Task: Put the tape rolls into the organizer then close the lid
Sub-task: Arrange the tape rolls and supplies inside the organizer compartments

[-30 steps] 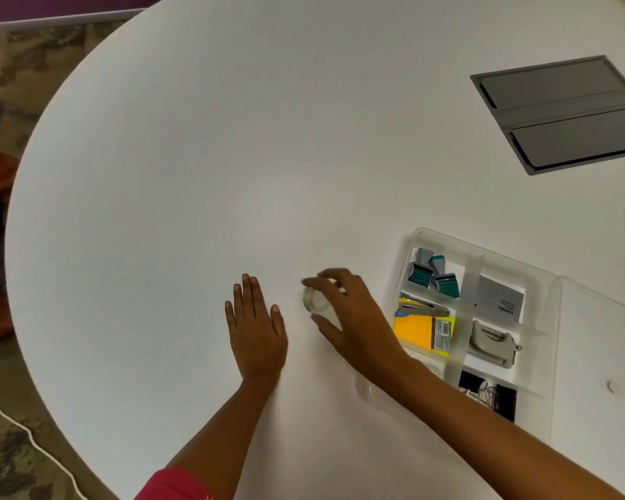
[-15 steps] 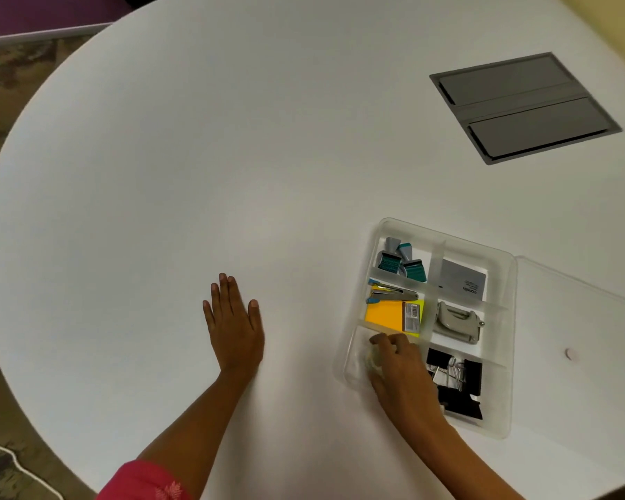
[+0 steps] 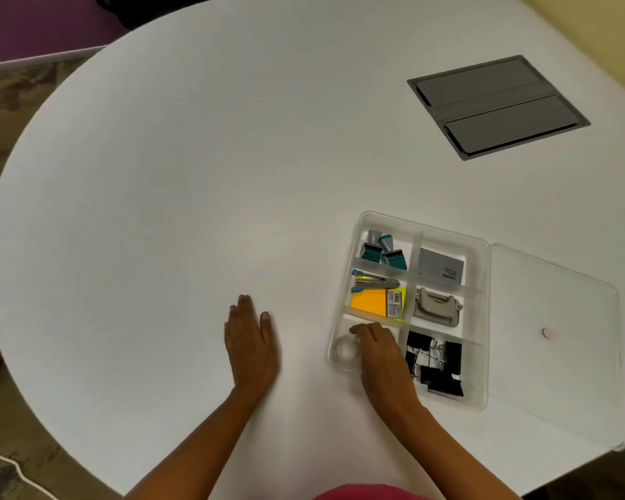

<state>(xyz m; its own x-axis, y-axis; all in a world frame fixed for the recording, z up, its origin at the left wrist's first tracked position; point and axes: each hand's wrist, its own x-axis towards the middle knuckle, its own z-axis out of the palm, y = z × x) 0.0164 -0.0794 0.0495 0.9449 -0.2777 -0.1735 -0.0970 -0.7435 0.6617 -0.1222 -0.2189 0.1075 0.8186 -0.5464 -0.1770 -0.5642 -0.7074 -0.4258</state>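
Note:
A clear tape roll (image 3: pixel 345 350) lies flat in the near-left compartment of the clear plastic organizer (image 3: pixel 423 226). My right hand (image 3: pixel 381 353) hovers over that same compartment, just right of the roll, with its fingers loosely curled and its fingertips beside the roll, not wrapped around it. My left hand (image 3: pixel 251 341) rests flat on the white table (image 3: pixel 195 175), palm down and fingers together, left of the organizer. The organizer's clear lid (image 3: pixel 556 301) lies open flat on the table to the right of the box.
The other compartments hold teal stamps (image 3: pixel 386 250), a stapler (image 3: pixel 376 282), an orange and yellow notepad (image 3: pixel 370 301), a grey card box (image 3: pixel 441 270), a hole punch (image 3: pixel 435 308) and black binder clips (image 3: pixel 435 366). A grey hatch (image 3: pixel 498 106) sits at the far right.
My right hand carried the tape roll from the table beside my left hand into the organizer's near-left compartment, and the roll now lies there uncovered. My left hand stayed flat.

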